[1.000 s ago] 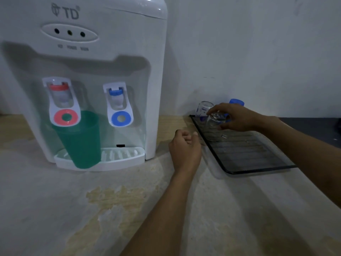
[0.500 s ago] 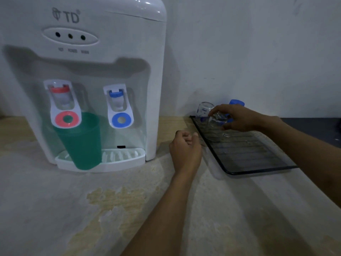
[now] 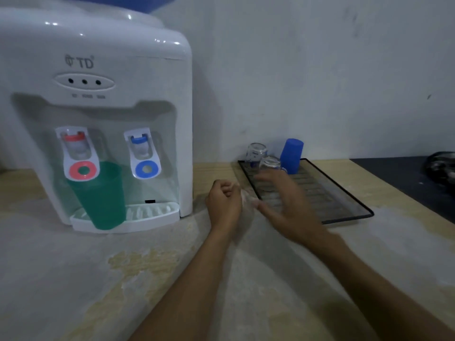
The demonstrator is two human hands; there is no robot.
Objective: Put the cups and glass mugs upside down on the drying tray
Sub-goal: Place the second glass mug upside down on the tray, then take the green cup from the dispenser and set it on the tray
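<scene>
A dark drying tray (image 3: 344, 190) lies on the counter to the right of the water dispenser. At its far end stand two clear glass mugs (image 3: 256, 153) (image 3: 270, 163) and a blue plastic cup (image 3: 291, 155), all upside down. My right hand (image 3: 283, 205) hovers blurred over the tray's near left part, fingers spread, holding nothing. My left hand (image 3: 225, 203) rests as a loose fist on the counter just left of the tray. A green plastic cup (image 3: 98, 195) stands upright on the dispenser's drip tray under the red tap.
The white water dispenser (image 3: 98, 119) fills the left side against the wall. A dark surface with a black object (image 3: 440, 168) lies at the far right. The counter (image 3: 73, 279) in front is worn and patchy.
My right hand has let go of the nearer glass mug, which now stands upside down on the tray, and has pulled back toward me. The view has tilted up slightly.
</scene>
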